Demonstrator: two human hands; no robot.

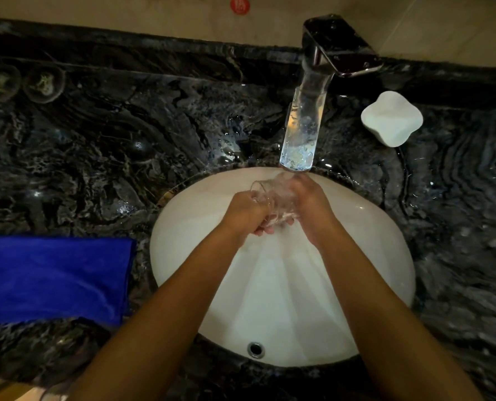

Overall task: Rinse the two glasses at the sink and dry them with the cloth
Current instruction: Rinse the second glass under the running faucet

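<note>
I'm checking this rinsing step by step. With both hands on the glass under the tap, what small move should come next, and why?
Probably turn the glass so its mouth faces the faucet. Both the left hand and right hand hold it tilted on its side over the sink, so the inside may not yet be rinsed. The blue cloth waits.

Dark marbled stone counter (102, 157), veined black and grey, wet with droplets and puddles around the faucet base. Oval white undermount sink (380, 244) set into it, centre-right. Folded blue microfibre cloth (53, 276) lies flat at left, just beside the sink rim. White four-lobed soap dish (391, 118) sits right of the chrome faucet (307, 111). Two round clear coasters (22, 82) side by side at far back left.
</note>
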